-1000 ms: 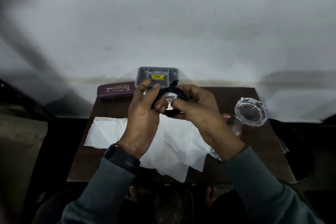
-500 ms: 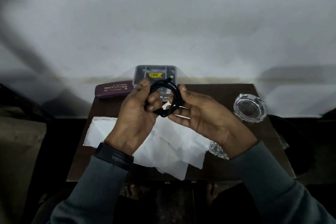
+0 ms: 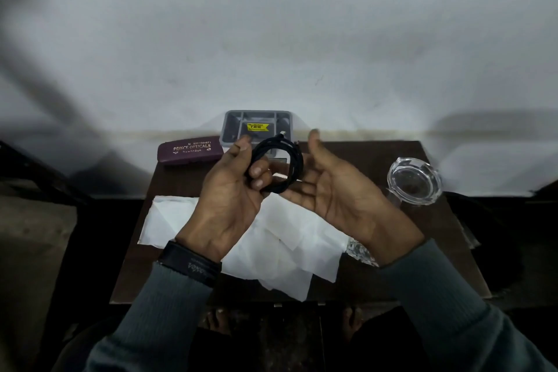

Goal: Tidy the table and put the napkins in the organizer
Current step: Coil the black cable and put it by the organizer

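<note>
A coiled black cable [image 3: 288,164] hangs above the middle of the small brown table [image 3: 416,229], pinched in my left hand [image 3: 229,190]. Right beside the coil, my right hand [image 3: 335,190] is palm up with fingers spread; its fingertips sit under the coil's lower edge. Several white napkins [image 3: 271,241] lie spread and overlapping on the table beneath both hands. The grey organizer tray [image 3: 232,127] with a yellow price sticker stands at the table's far edge, partly hidden by the cable.
A maroon spectacle case [image 3: 188,151] lies at the far left corner. A clear glass ashtray [image 3: 413,180] sits at the right side, and a crumpled clear wrapper [image 3: 360,249] lies near my right wrist. A white wall rises right behind the table.
My right hand has let go of the cable coil and opened palm up. My left hand keeps the coil and has turned it slightly.
</note>
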Motion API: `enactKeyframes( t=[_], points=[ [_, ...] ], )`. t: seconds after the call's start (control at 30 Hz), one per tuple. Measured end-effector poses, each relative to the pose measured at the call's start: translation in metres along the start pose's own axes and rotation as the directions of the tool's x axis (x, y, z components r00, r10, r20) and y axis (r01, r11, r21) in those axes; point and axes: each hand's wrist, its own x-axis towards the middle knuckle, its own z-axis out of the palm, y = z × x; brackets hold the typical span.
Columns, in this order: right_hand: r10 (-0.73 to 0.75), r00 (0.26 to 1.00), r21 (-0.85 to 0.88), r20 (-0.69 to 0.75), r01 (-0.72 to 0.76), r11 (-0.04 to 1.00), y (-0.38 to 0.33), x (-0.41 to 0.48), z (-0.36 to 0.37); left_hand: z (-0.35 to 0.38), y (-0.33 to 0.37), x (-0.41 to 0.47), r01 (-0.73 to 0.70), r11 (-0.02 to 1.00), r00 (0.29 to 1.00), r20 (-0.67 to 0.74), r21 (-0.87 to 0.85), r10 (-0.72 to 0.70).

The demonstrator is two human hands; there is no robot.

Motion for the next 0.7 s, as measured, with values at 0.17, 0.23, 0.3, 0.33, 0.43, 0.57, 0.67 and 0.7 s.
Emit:
enactKeyframes(
  t=[0.17, 0.23, 0.3, 0.33, 0.43, 0.57, 0.67, 0.7],
  points=[
    [-0.147, 0.988, -0.112, -0.04, 0.141, 0.984, 0.005, -0.003, -0.003, -0.004, -0.005, 0.01, -0.06, 0.988, 0.996, -0.052, 0.143, 0.068],
    [-0.23, 0.966, -0.224, -0.118, 0.2, 0.954, 0.002, -0.003, -0.007, -0.007, -0.008, 0.014, -0.068, 0.936, 0.982, -0.14, 0.347, 0.124],
    [-0.311, 0.934, -0.378, -0.177, 0.228, 0.897, -0.005, -0.002, -0.013, -0.014, -0.011, 0.016, -0.048, 0.812, 0.968, -0.173, 0.581, 0.181],
    [-0.338, 0.919, -0.431, -0.204, 0.226, 0.874, -0.01, 0.0, -0.018, -0.018, -0.013, 0.015, -0.054, 0.74, 0.964, -0.158, 0.67, 0.214],
    [-0.384, 0.881, -0.513, -0.274, 0.204, 0.834, -0.033, 0.007, -0.04, -0.029, -0.013, 0.015, -0.095, 0.583, 0.948, -0.106, 0.807, 0.302],
    [-0.375, 0.864, -0.607, -0.336, 0.106, 0.787, -0.059, 0.033, -0.068, -0.029, -0.008, 0.015, -0.077, 0.557, 0.931, -0.141, 0.827, 0.337],
    [-0.304, 0.87, -0.629, -0.389, -0.01, 0.778, -0.064, 0.062, -0.082, -0.029, -0.006, 0.015, -0.104, 0.572, 0.913, -0.15, 0.814, 0.379],
    [-0.278, 0.866, -0.62, -0.416, -0.047, 0.783, -0.064, 0.071, -0.084, -0.029, -0.006, 0.015, -0.11, 0.576, 0.909, -0.153, 0.81, 0.389]
  ],
)
